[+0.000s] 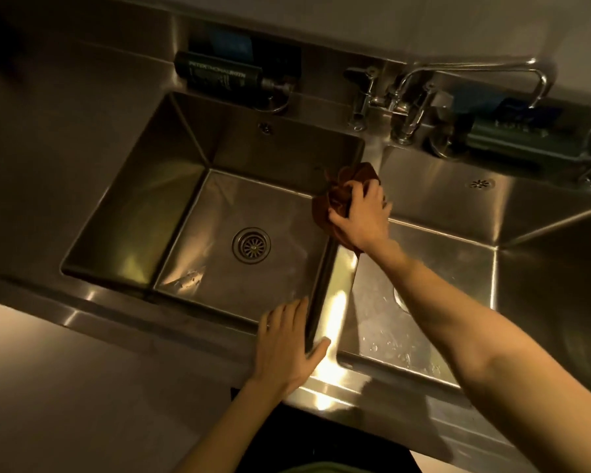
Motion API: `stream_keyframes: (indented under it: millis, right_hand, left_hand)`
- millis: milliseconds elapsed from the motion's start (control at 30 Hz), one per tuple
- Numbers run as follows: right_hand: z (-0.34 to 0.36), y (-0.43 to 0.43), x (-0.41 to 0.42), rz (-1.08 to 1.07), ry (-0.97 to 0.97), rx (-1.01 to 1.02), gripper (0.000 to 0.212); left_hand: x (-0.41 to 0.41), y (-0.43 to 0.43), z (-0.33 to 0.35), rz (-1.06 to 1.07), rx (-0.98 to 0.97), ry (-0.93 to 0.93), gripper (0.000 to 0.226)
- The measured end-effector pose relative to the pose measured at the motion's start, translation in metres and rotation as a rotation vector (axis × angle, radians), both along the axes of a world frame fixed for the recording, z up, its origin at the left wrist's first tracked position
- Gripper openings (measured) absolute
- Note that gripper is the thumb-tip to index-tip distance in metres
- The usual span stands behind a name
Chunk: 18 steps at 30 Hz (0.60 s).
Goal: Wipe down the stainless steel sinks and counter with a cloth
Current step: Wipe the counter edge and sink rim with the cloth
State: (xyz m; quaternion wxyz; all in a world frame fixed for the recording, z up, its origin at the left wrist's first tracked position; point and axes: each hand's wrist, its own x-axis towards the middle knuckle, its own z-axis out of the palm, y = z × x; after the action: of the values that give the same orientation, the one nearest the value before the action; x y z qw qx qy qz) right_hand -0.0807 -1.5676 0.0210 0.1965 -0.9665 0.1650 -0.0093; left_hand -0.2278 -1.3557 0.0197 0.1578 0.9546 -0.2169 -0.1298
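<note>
Right hand [359,216] grips bunched brown cloth [338,196] on divider between the 2 sinks [133,206]. Left hand [287,343] flat, fingers spread, empty, pressing front rim of tabletop [65,114].

Dark pump bottle [219,75] lying on its side, chrome faucet [406,104], perhaps a second bottle [512,138] at right

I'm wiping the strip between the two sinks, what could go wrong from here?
The cloth is bunched in your right hand, so it may miss patches or streak. Pushing further back, your knuckles might bump the tap. Your left hand rests on the front rim beside the wet right sink and could slip.
</note>
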Motion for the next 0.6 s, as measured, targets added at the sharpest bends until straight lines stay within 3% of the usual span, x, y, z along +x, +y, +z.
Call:
stream_keyframes:
  millis: [300, 600]
  right_hand:
    - [-0.014, 0.030, -0.049, 0.034, -0.100, 0.140, 0.066]
    - [-0.005, -0.036, 0.062, -0.009, -0.028, 0.222, 0.074]
  left_hand:
    - [0.015, -0.059, -0.006, 0.062, -0.047, -0.083, 0.075]
    - [0.015, -0.055, -0.020, 0.093, -0.097, -0.079, 0.077]
